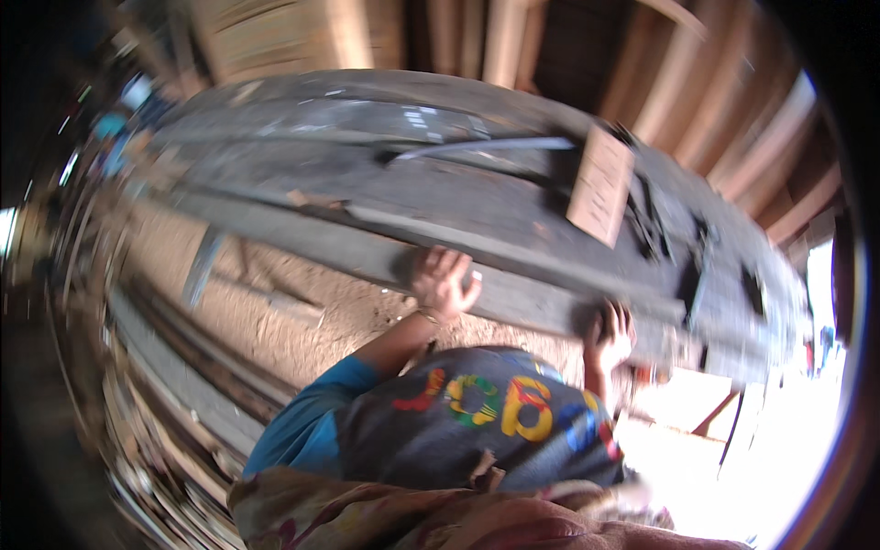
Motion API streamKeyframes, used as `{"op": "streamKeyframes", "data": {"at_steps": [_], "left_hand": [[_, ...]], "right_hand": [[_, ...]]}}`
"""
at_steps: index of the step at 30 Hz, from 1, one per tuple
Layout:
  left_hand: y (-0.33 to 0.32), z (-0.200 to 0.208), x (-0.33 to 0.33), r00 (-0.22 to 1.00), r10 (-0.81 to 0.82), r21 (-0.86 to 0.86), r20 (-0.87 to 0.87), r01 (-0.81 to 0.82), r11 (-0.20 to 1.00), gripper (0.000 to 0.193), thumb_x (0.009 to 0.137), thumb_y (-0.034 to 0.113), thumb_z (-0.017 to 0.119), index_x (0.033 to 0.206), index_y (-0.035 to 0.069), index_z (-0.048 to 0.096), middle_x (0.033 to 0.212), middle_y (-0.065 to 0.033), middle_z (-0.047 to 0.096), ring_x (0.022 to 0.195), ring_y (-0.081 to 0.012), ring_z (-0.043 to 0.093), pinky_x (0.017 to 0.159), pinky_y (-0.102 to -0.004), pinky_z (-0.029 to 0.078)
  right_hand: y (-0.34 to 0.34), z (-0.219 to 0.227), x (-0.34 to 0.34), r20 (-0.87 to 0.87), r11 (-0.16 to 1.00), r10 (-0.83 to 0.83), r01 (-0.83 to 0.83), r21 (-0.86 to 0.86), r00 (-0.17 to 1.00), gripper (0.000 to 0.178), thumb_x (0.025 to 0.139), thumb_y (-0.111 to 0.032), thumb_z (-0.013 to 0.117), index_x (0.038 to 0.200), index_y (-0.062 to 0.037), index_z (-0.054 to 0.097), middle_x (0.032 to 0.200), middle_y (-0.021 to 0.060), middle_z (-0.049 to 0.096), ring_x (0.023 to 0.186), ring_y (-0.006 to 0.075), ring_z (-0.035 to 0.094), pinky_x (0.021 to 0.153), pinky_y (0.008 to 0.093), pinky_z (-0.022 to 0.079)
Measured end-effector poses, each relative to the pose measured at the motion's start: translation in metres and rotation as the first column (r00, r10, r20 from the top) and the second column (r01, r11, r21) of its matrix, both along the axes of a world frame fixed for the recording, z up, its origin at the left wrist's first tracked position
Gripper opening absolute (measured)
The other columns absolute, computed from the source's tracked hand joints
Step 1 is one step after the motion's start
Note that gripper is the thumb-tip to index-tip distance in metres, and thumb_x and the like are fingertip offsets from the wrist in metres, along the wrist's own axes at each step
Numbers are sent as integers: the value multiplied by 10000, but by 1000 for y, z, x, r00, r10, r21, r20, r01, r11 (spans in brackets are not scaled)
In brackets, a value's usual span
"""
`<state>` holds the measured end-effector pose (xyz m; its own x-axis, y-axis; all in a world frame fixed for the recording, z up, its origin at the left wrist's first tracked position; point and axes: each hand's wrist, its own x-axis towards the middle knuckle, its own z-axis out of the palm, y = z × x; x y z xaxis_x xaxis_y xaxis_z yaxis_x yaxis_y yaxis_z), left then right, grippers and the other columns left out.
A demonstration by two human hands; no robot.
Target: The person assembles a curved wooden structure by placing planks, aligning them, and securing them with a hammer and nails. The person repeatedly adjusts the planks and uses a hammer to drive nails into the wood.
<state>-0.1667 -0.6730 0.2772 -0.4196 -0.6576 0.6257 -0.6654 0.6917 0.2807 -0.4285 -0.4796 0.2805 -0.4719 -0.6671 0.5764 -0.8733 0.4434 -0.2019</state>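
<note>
Both my hands rest on the near plank (pixel 532 298) of a long grey wooden workbench. My left hand (pixel 444 284) lies on its top, fingers apart and thumb out to the right, with a small white speck by the thumb. Farther right, my right hand (pixel 612 337) lays its fingers over the same plank, near the bench's front edge. Neither hand shows anything held. Beyond them, a tan rectangular board with dark markings (pixel 602 188) lies across the bench top. A thin, pale, slightly curved strip (pixel 495 145) reaches left from near it. Motion blur softens everything.
Dark slender tools (pixel 649 220), of a kind I cannot make out, lie right of the board. A wood scrap (pixel 316 199) sits on the bench at left. Long timber pieces (pixel 183 367) are stacked at lower left. Upright boards (pixel 500 46) stand behind the bench. Sandy ground (pixel 284 275) shows below.
</note>
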Motion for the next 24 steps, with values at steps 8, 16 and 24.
{"op": "streamKeyframes", "data": {"at_steps": [8,16,24], "left_hand": [[-4,-3,-10,997,-53,-18,63,54,998,289,802,305,607,972,84,683,1008,-89,651,1008,-322,589,918,-464,439],[-5,-3,-10,984,-115,5,135,116,993,327,873,299,550,1009,21,655,1025,-160,642,1015,-375,580,896,-480,462],[-2,-2,-13,987,-100,-43,124,106,993,284,862,269,579,995,35,668,1008,-155,660,996,-362,602,898,-448,470]], "right_hand": [[9,3,-6,76,997,-31,36,-68,997,320,739,-237,646,1045,-141,649,1110,76,628,1125,288,546,925,439,407],[14,-3,-10,118,999,-15,19,-39,993,365,748,-226,639,1098,-121,622,1152,84,607,1145,287,533,920,433,404],[18,-6,-9,130,999,-32,36,-33,991,370,734,-250,666,1080,-127,620,1163,80,602,1161,280,517,929,443,402]]}}
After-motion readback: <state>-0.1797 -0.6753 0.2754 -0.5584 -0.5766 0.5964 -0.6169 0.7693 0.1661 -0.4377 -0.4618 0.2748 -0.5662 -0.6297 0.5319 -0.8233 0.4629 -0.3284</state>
